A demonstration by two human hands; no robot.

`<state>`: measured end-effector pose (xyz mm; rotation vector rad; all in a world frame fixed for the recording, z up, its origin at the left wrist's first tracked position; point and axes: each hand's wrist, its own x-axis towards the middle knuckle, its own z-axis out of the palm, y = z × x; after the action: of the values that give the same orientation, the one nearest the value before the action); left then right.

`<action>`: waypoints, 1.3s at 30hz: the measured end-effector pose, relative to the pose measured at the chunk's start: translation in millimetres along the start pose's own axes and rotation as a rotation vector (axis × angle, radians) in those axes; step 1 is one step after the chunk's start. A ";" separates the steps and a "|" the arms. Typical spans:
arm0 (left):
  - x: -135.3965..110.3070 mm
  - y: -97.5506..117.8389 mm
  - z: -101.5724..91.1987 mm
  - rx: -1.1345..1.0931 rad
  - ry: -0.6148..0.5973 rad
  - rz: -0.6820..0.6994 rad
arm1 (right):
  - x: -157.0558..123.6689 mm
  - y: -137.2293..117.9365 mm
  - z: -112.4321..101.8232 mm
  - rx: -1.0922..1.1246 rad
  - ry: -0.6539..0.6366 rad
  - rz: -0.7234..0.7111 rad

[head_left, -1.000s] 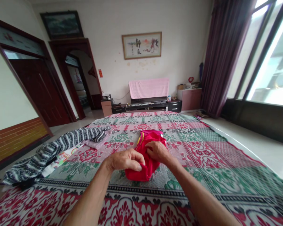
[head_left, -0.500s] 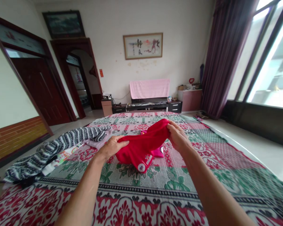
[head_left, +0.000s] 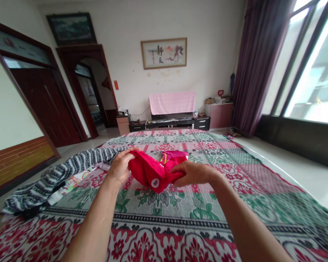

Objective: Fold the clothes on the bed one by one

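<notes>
A small red garment (head_left: 150,171) with a round white badge hangs between both hands just above the patterned bed cover (head_left: 235,189). My left hand (head_left: 120,166) is closed on its left end, and my right hand (head_left: 192,173) grips its right end lower down. Behind it a pink garment with a yellow trim (head_left: 175,157) lies on the cover.
A black-and-white striped garment (head_left: 65,171) and a pale piece of clothing lie on the bed's left side. A low TV cabinet (head_left: 169,123) with a pink cloth over it stands against the far wall. Dark doors are at the left, a window and curtain at the right.
The red garment was lifted off the pink one and spread between the hands. Since then my right hand has come down and left, and my left hand has moved up.
</notes>
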<state>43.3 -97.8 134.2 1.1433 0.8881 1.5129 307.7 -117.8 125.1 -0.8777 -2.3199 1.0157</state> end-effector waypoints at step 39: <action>69.7 159.9 33.3 0.814 0.340 0.519 | 19.2 124.2 43.7 -0.470 0.836 0.330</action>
<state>27.0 -67.2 308.3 1.8308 1.6209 1.8531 313.1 -59.9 5.4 -1.5402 -1.7090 0.1044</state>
